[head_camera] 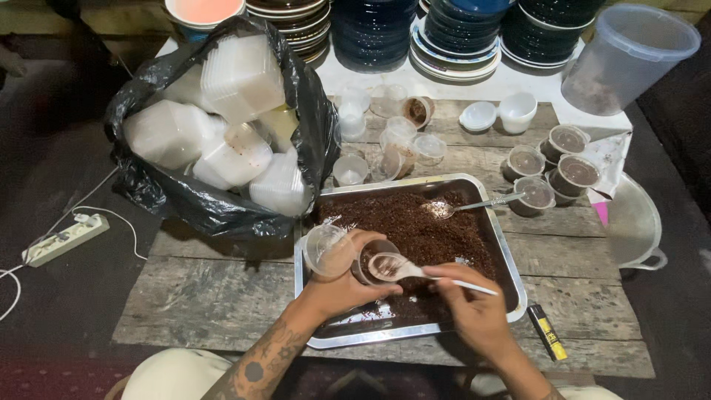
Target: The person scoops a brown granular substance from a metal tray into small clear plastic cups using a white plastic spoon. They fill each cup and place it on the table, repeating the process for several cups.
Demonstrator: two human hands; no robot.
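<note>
My left hand [337, 285] holds a small clear plastic cup [368, 261] with its hinged lid [328, 250] open, over the near left part of a metal tray [511, 285] full of dark brown crumbly food. My right hand [470, 304] grips a white plastic spoon [404, 269] whose bowl rests at the cup's mouth. A metal spoon [474, 206] lies in the far side of the tray.
A black bag [185, 196] of empty clear containers sits at the left. Several filled, lidded cups [552, 163] stand at the right, empty cups [385, 144] behind the tray. Stacked plates [452, 44], a large plastic tub [626, 55], a lighter [546, 331] and a power strip [63, 238] surround.
</note>
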